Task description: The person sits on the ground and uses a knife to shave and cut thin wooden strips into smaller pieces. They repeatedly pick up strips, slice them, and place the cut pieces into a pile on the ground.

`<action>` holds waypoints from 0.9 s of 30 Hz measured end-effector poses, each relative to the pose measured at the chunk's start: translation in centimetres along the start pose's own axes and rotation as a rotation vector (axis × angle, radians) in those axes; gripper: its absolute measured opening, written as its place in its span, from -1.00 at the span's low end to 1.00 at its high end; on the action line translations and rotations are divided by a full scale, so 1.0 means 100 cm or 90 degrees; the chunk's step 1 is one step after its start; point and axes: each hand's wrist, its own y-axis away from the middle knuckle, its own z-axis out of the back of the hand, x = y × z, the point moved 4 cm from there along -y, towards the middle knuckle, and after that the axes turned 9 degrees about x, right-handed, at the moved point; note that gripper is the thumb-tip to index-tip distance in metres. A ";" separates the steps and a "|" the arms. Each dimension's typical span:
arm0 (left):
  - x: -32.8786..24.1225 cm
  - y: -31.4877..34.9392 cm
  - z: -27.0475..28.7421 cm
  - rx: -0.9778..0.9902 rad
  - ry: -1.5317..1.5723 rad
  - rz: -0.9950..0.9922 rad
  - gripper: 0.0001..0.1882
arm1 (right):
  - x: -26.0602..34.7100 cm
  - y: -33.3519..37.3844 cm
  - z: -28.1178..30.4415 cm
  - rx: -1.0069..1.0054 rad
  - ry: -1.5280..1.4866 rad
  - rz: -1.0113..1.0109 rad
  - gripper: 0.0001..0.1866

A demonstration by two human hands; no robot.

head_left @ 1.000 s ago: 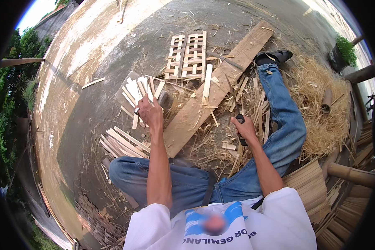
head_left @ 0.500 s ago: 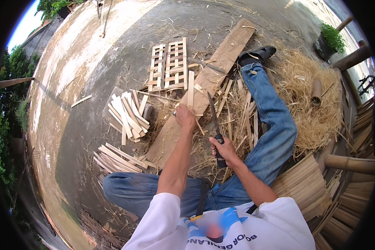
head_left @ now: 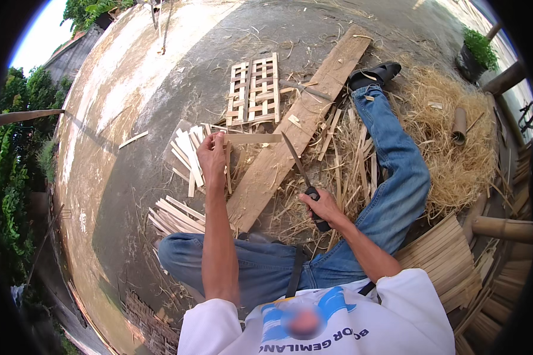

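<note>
My left hand (head_left: pixel 212 157) pinches one end of a flat, pale wooden strip (head_left: pixel 251 138), held level above a long wooden plank. The strip's other end meets or overlaps the tip of a long-bladed knife (head_left: pixel 296 158); I cannot tell whether they touch. My right hand (head_left: pixel 321 207) is wrapped round the knife's black handle, with the blade pointing up and away to the left. The plank (head_left: pixel 340 65) slants across the ground between my legs, bits of shaving on it. Just beyond my left hand lies a lattice panel (head_left: pixel 275 89) of crossed strips.
Cut strips (head_left: pixel 186 157) are heaped left of the plank, and another bundle (head_left: pixel 175 214) lies by my left knee. A dark bar (head_left: pixel 311 90) rests across the plank. Curly shavings (head_left: pixel 438 171) and a bamboo tube (head_left: pixel 459 125) lie right of my outstretched leg. Slats (head_left: pixel 438 260) lie near my right elbow.
My left hand has moved left and lifted off the plank with the strip, which has turned from pointing away to lying crosswise. My right hand still grips the knife at about the same place.
</note>
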 end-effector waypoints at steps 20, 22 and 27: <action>0.047 0.068 0.017 -0.227 -0.137 -0.088 -0.78 | -0.021 -0.032 -0.086 -0.066 0.130 0.016 -0.29; 0.054 0.067 0.013 -0.216 0.057 -0.051 -0.76 | -0.032 -0.036 -0.095 -0.063 0.142 0.029 -0.32; 0.050 0.078 0.001 -0.126 -0.013 0.041 -0.62 | -0.054 -0.052 -0.085 -0.120 0.147 0.107 -0.42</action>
